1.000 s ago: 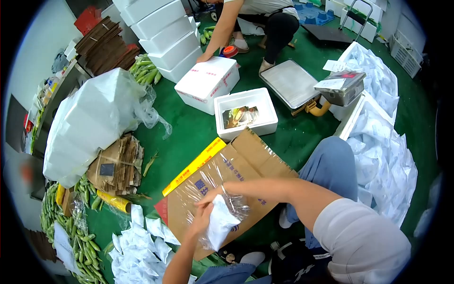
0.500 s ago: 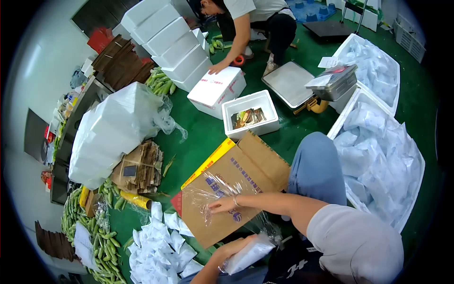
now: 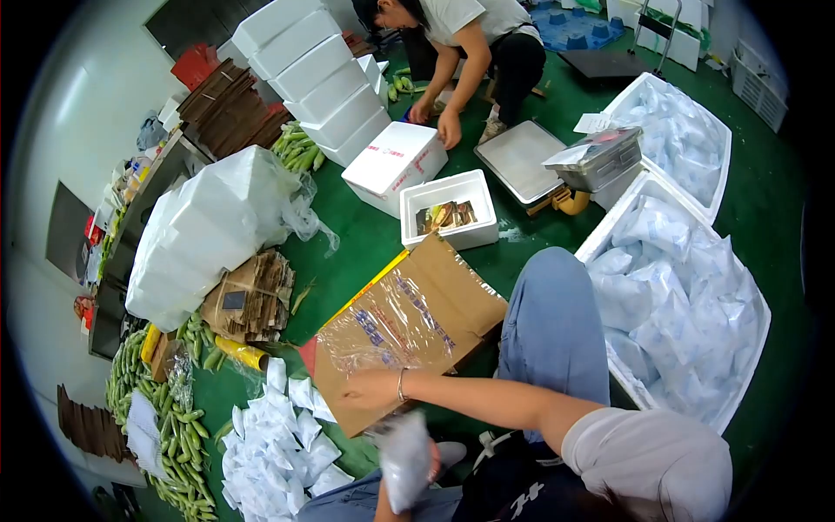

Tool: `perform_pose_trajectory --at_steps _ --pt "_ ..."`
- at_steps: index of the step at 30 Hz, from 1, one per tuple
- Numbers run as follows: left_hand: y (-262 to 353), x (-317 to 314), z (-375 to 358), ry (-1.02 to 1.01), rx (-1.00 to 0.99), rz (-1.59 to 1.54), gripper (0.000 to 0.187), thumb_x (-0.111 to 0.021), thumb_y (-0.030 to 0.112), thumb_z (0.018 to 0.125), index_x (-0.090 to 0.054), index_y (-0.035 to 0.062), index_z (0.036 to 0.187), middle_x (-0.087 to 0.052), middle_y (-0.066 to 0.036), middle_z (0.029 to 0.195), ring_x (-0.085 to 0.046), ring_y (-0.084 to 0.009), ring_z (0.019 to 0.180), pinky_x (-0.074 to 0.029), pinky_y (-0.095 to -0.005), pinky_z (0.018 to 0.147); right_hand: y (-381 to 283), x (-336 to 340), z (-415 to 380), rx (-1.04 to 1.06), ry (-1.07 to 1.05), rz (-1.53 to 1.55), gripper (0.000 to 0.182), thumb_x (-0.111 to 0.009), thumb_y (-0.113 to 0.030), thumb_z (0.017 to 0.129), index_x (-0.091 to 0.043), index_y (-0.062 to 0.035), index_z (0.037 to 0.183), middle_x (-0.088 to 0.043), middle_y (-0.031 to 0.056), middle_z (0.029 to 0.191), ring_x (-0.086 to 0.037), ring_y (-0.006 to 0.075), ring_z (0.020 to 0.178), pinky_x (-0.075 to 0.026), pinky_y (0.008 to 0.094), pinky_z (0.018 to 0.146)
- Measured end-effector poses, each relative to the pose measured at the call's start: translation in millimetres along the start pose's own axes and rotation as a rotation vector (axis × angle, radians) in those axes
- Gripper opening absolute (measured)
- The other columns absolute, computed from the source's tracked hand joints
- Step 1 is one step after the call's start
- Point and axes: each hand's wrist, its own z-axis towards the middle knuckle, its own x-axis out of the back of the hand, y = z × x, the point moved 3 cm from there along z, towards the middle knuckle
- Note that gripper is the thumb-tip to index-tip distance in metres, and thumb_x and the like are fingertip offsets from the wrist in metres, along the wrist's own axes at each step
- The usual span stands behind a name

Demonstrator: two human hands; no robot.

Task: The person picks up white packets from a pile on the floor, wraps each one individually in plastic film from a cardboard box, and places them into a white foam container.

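Packet (image 3: 405,463) grasped in left hand (image 3: 432,463), right hand (image 3: 370,390) by cardboard (image 3: 452,291) edge, grip unclear, open floor (image 3: 352,259) beyond

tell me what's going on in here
The left hand holds a white packet, blurred, while the right hand is over brown cardboard with clear film on it. More white packets lie in a pile nearby, and others fill two foam boxes. Farther off, a co-worker crouches with both hands by a closed white box, beside an open one.
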Motion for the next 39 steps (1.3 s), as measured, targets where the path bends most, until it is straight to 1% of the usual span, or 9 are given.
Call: perform_pose_trajectory --at_steps 4,6,13,19,27,30,32,37,39 --pt "32 -6 7 -0.179 -0.262 -0.532 0.045 -0.041 0.045 0.096 -0.051 0.0013 0.094 -0.05 -0.01 0.059 -0.051 -0.0223 0.044 -0.04 -0.0295 0.038 -66 -8 -31 0.401 0.031 0.652 0.039 -0.047 -0.039 0.095 -0.066 -0.0047 0.097 -0.065 0.0129 0.08 -0.064 0.0232 0.08 -0.048 0.0358 0.08" --pt "30 6 17 0.353 -0.355 -0.341 0.061 -0.037 0.06 0.092 -0.05 0.0036 0.11 -0.058 -0.014 0.074 -0.061 -0.0263 0.066 -0.051 -0.0345 0.056 -57 -21 -46 0.113 0.514 0.472 0.042 -0.05 -0.038 0.093 -0.062 0.0009 0.085 -0.063 0.0174 0.079 -0.063 0.0247 0.074 -0.047 0.0374 0.068" --pt "41 -8 -11 0.758 -0.338 -0.278 0.058 -0.029 0.048 0.1 -0.026 0.006 0.14 -0.037 -0.021 0.138 -0.042 -0.0314 0.126 -0.038 -0.0469 0.103 29 -36 -54 -0.368 0.942 0.841 0.029 -0.054 -0.028 0.094 -0.059 -0.0003 0.09 -0.062 0.0088 0.066 -0.061 0.0185 0.065 -0.046 0.0324 0.064" --pt "81 7 -13 1.552 -0.6 0.043 0.066 -0.029 0.049 0.1 -0.04 -0.0124 0.123 -0.051 -0.023 0.119 -0.055 -0.0339 0.101 -0.049 -0.0454 0.083 -50 -32 -76 -0.234 1.019 0.216 0.04 -0.057 -0.022 0.088 -0.047 0.0028 0.118 -0.061 0.0213 0.097 -0.06 0.0336 0.087 -0.047 0.0406 0.076" --pt "41 57 -4 0.34 -0.138 -0.635 0.059 -0.034 0.049 0.098 -0.044 -0.0015 0.125 -0.054 -0.022 0.119 -0.058 -0.0346 0.101 -0.051 -0.0444 0.085 -121 -44 -93 0.294 0.761 0.114 0.076 -0.061 -0.016 0.081 -0.02 0.0071 0.141 -0.043 0.0258 0.132 -0.043 0.0407 0.122 -0.033 0.0456 0.102" --pt "25 9 2 -0.006 0.019 -0.688 0.06 -0.035 0.05 0.097 -0.043 0.0014 0.129 -0.054 -0.021 0.121 -0.059 -0.0323 0.102 -0.05 -0.0446 0.086 -127 -46 -97 0.397 0.75 0.048 0.051 -0.061 -0.012 0.077 -0.045 -0.0007 0.124 -0.048 0.0174 0.129 -0.045 0.0361 0.122 -0.036 0.0468 0.099" --pt "20 -6 6 -0.115 0.049 -0.688 0.06 -0.036 0.051 0.096 -0.042 0.0033 0.132 -0.053 -0.02 0.123 -0.059 -0.0308 0.104 -0.05 -0.0446 0.087 -117 -54 -95 0.461 0.721 0.063 0.008 -0.061 -0.009 0.073 -0.06 -0.0037 0.079 -0.059 0.0096 0.099 -0.05 0.0311 0.114 -0.042 0.0422 0.091" --pt "32 -7 18 0.23 -0.082 -0.99 0.062 -0.027 0.057 0.097 -0.037 0.0115 0.137 -0.048 -0.013 0.133 -0.05 -0.0349 0.119 -0.044 -0.0511 0.096 -50 -26 -79 -0.126 0.859 0.281 0.011 -0.057 -0.012 0.075 -0.056 -0.0041 0.067 -0.057 0.013 0.078 -0.056 0.0321 0.087 -0.044 0.0394 0.073" --pt "46 -31 6 0.306 -0.1 -0.523 0.061 -0.039 0.047 0.096 -0.03 0.0055 0.14 -0.047 -0.009 0.134 -0.052 -0.034 0.114 -0.047 -0.0506 0.093 -5 -19 -66 -0.413 0.839 0.521 0.016 -0.056 -0.015 0.076 -0.059 -0.0046 0.064 -0.061 0.0128 0.075 -0.059 0.0282 0.081 -0.041 0.0402 0.074"
